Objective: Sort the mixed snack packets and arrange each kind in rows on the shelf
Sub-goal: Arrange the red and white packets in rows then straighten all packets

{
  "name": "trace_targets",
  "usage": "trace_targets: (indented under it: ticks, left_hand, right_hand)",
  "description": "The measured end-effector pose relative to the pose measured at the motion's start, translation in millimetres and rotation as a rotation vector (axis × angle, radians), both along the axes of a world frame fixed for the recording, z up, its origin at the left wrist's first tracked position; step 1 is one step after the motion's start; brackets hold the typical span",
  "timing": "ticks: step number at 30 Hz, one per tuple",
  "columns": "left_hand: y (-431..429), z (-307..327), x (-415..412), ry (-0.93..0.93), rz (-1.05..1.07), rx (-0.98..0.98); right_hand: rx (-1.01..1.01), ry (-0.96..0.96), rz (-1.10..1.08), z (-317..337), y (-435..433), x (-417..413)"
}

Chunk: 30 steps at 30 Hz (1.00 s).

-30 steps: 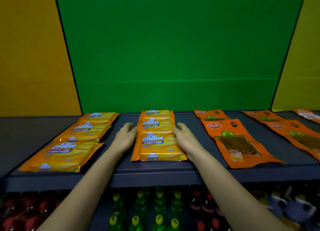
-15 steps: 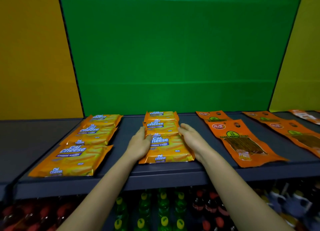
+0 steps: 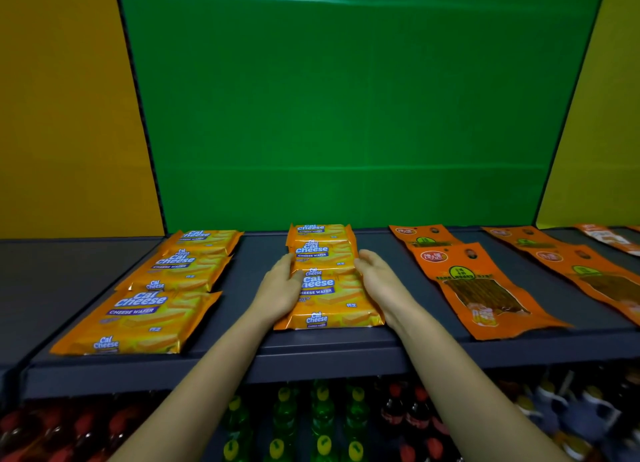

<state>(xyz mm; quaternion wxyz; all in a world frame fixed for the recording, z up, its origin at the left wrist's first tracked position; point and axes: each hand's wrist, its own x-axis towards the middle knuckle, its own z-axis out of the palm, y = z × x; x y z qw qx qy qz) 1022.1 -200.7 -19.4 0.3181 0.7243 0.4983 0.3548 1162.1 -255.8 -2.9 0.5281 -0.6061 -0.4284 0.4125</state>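
Dark grey shelf [image 3: 260, 259], green back panel [image 3: 346, 97], yellow side panels [image 3: 62, 97].

We count two rows of Cal Cheese wafer packets lying flat, each running front to back. The left row [image 3: 145, 319] has three packets that overlap like tiles, the front one near the shelf lip. The middle row [image 3: 329, 253] also has three, and its front packet [image 3: 334, 300] sits just behind the lip.

Our left hand [image 3: 280, 288] lies against the left edge of the middle row and our right hand [image 3: 379, 278] against the right edge, so the row sits between the two palms. On both hands the fingers look mostly straight, laid along the packet sides and pressing inward rather than wrapped round anything. We cannot tell whether the left thumb rests on the wrapper top.

To the right, well apart from the wafers, we see orange strip-snack pouches [image 3: 481, 288] lying flat in their own rows. A second such row [image 3: 585, 278] lies further right.

Below the shelf we see bottles: red ones [image 3: 52, 434], green ones with yellow caps [image 3: 322, 413], and dark ones with red caps [image 3: 408, 416].
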Motion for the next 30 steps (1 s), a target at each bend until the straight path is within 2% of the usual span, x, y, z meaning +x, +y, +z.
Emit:
trace_targets:
  ticks: [3, 7, 11, 14, 17, 23, 28, 30]
  left_hand:
    - [2.2, -3.1, -2.1, 0.053, 0.009, 0.018]
    - [5.3, -2.9, -6.8, 0.222, 0.065, 0.122]
    - [1.5, 16.8, -25.5, 0.310, 0.161, 0.287]
    - [0.2, 35.6, -59.8, 0.323, 0.217, 0.357]
    - [9.1, 49.0, -110.1, 0.328, 0.289, 0.321]
    - [29.3, 40.3, -202.4, 0.237, 0.346, 0.139]
    - [39.3, 17.3, -245.6, 0.068, 0.253, -0.103]
    - [36.5, 12.0, -253.1, 0.018, 0.186, -0.171]
  right_hand:
    - [-0.009, -0.144, -0.003, -1.0, 3.1, 5.6]
    - [-0.007, -0.583, -0.041, -1.7, 10.2, 15.4]
    - [0.124, -0.713, -0.094, 8.4, 13.4, 9.6]
    - [0.204, -0.704, -0.044, 21.5, 14.7, -16.4]
    - [0.233, -0.664, 0.066, 31.9, 22.0, -55.5]
    - [0.180, -0.563, 0.147, 21.5, 45.9, -140.6]
    - [0.117, -0.296, 0.029, 2.6, 52.9, -189.3]
    - [0.101, -0.244, -0.007, -6.2, 52.3, -200.9]
